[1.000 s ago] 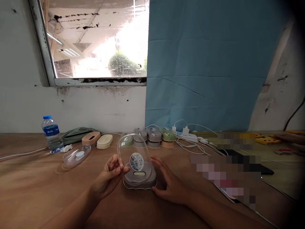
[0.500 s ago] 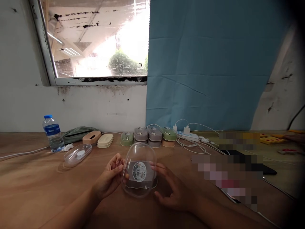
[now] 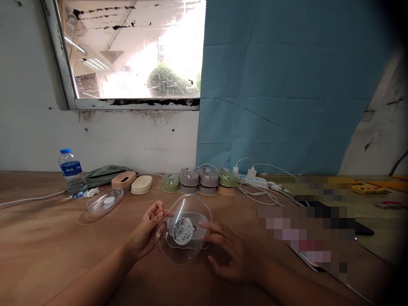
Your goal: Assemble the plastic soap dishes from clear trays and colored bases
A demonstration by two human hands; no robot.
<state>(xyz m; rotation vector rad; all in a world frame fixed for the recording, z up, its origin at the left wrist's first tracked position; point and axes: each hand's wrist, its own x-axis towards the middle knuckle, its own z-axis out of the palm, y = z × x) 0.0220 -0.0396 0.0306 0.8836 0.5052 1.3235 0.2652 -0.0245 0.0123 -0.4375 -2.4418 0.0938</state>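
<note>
In front of me a clear plastic cover (image 3: 188,207) with rounded ends is tilted over a grey box (image 3: 198,233). A round printed label (image 3: 182,231) sticks to the cover. My left hand (image 3: 147,231) pinches the cover's upper left edge between thumb and fingers. On the other side, my right hand (image 3: 230,250) has its fingers stretched out and apart, their tips at the right edge of the cover and box. Whether they press on the cover or the box I cannot tell. The box shows through the clear plastic, with a small dark loop on its top.
Behind my hands stand several grey and green boxes (image 3: 189,177), some stacked. Leftward are cream lids (image 3: 142,184), a peach box part (image 3: 123,182), another clear cover (image 3: 105,203), a pouch (image 3: 106,176) and a water bottle (image 3: 72,174). Cables and a power strip (image 3: 253,181) lie right.
The clear cover has turned and leaned to the left over the grey box, its label shifting left. My left hand still holds its edge; my right hand stays beside it.
</note>
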